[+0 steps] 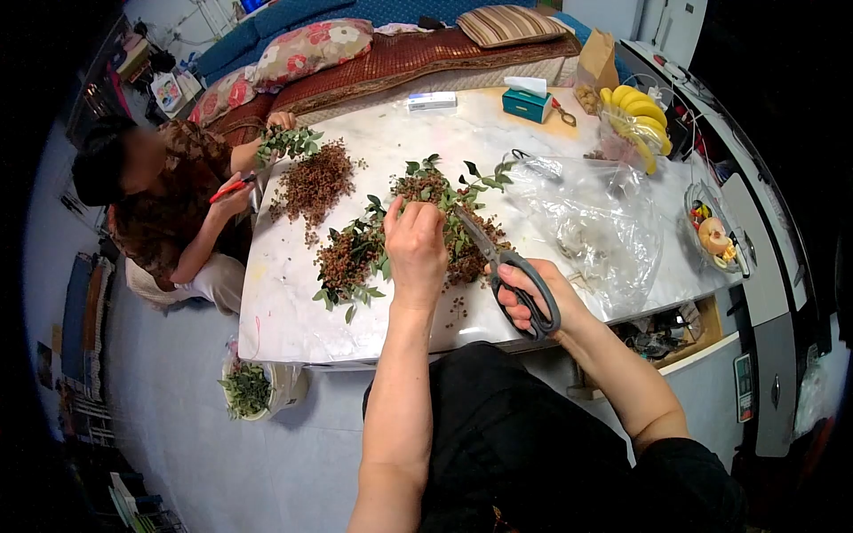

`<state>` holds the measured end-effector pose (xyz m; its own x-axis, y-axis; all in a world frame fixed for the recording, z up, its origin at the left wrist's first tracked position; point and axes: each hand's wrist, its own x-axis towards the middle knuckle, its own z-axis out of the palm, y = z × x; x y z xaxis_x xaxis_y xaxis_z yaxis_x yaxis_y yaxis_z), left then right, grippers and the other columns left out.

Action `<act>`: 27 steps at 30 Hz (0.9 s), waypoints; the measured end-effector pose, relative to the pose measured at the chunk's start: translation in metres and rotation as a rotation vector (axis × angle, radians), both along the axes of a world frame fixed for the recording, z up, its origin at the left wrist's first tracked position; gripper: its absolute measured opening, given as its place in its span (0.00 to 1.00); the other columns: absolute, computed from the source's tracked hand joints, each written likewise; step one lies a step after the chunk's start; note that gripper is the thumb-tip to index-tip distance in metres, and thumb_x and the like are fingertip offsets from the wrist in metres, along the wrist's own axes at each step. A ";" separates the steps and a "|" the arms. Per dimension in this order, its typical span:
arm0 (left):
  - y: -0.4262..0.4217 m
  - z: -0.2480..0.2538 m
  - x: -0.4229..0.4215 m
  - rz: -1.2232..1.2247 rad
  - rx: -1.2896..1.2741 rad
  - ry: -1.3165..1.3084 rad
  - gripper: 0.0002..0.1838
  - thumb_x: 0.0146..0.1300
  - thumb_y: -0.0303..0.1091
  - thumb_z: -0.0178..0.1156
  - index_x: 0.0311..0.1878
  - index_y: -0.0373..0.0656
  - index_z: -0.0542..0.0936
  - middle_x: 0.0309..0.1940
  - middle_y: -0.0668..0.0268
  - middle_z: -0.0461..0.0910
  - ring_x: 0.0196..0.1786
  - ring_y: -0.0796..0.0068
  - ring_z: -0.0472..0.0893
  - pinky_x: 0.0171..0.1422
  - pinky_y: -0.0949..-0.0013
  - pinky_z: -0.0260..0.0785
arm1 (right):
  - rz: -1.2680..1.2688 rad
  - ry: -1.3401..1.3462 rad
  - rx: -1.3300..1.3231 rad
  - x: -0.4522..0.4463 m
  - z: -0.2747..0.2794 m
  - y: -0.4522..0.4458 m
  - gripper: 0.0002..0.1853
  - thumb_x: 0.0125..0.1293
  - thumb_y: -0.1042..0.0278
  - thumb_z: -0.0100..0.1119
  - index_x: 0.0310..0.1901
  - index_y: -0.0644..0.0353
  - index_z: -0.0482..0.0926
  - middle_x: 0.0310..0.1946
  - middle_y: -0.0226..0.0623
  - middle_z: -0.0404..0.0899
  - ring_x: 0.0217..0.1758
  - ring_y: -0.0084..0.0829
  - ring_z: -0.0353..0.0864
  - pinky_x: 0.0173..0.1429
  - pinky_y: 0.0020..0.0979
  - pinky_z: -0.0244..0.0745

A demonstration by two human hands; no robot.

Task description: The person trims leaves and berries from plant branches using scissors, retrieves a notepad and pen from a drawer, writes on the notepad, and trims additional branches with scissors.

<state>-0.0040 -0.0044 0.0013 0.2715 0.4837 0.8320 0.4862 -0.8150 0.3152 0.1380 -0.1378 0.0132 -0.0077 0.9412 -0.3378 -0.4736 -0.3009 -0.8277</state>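
My right hand (538, 298) grips a pair of scissors (477, 234) by its dark grey handles. The blades are pointed up and left, close to my left hand (416, 249). My left hand is closed in a pinch over the pile, on what looks like a berry sprig mostly hidden by the fingers. Beneath and around both hands lie leafy branches (345, 258) with clusters of small reddish-brown berries. Left of them, a heap of berry clusters (315, 182), mostly without leaves, rests on the white marbled table (404, 129).
Across the left corner, a person (173, 195) holds red-handled scissors (233, 188) and a leafy sprig (289, 142). A clear plastic bag (595, 226), bananas (641, 111) and a tissue box (528, 104) occupy the right side. A bin (289, 388) with leaves stands below. A drawer (702, 346) is open.
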 end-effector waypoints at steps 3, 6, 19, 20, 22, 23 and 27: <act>0.000 0.000 0.000 -0.002 -0.007 0.005 0.04 0.54 0.19 0.58 0.28 0.39 0.74 0.27 0.61 0.75 0.34 0.58 0.77 0.61 0.51 0.65 | -0.007 -0.030 -0.011 0.000 0.000 0.000 0.15 0.69 0.60 0.55 0.48 0.63 0.75 0.19 0.27 0.69 0.14 0.14 0.62 0.14 0.18 0.58; 0.002 -0.001 -0.002 0.003 -0.011 -0.008 0.04 0.54 0.19 0.58 0.29 0.39 0.74 0.27 0.61 0.75 0.34 0.58 0.77 0.62 0.51 0.65 | -0.030 -0.050 -0.009 0.000 0.000 0.000 0.15 0.68 0.60 0.55 0.47 0.63 0.75 0.19 0.26 0.69 0.14 0.14 0.62 0.14 0.18 0.58; 0.009 -0.002 -0.020 -0.055 -0.476 -0.401 0.03 0.55 0.17 0.59 0.31 0.35 0.77 0.29 0.62 0.81 0.30 0.74 0.81 0.36 0.74 0.72 | -0.034 -0.013 -0.044 0.015 -0.008 -0.003 0.11 0.67 0.61 0.58 0.42 0.61 0.72 0.21 0.27 0.72 0.16 0.14 0.67 0.17 0.17 0.63; 0.011 -0.003 -0.021 -0.145 -0.590 -0.514 0.02 0.57 0.18 0.59 0.33 0.35 0.78 0.30 0.64 0.81 0.32 0.76 0.81 0.38 0.75 0.72 | -0.035 -0.030 -0.005 0.013 -0.007 -0.004 0.11 0.67 0.63 0.57 0.42 0.60 0.72 0.21 0.27 0.72 0.16 0.14 0.67 0.17 0.17 0.63; 0.015 -0.004 -0.026 -0.236 -0.703 -0.627 0.01 0.60 0.20 0.59 0.34 0.35 0.78 0.30 0.65 0.81 0.35 0.78 0.81 0.40 0.76 0.72 | -0.035 -0.046 0.034 0.012 -0.005 -0.007 0.10 0.67 0.64 0.57 0.42 0.60 0.72 0.21 0.27 0.71 0.16 0.14 0.67 0.17 0.18 0.64; 0.018 -0.005 -0.029 -0.265 -0.754 -0.671 0.01 0.60 0.20 0.59 0.35 0.35 0.78 0.31 0.64 0.81 0.35 0.77 0.81 0.41 0.76 0.73 | -0.030 -0.026 0.064 0.012 -0.004 -0.009 0.09 0.67 0.64 0.57 0.42 0.61 0.72 0.21 0.28 0.71 0.16 0.14 0.66 0.17 0.18 0.63; 0.018 -0.004 -0.032 -0.323 -0.832 -0.740 0.03 0.60 0.20 0.59 0.37 0.35 0.77 0.32 0.63 0.81 0.36 0.76 0.82 0.44 0.76 0.72 | 0.034 -0.027 0.131 0.010 0.005 -0.016 0.10 0.68 0.65 0.56 0.44 0.62 0.72 0.21 0.28 0.69 0.15 0.15 0.66 0.18 0.19 0.61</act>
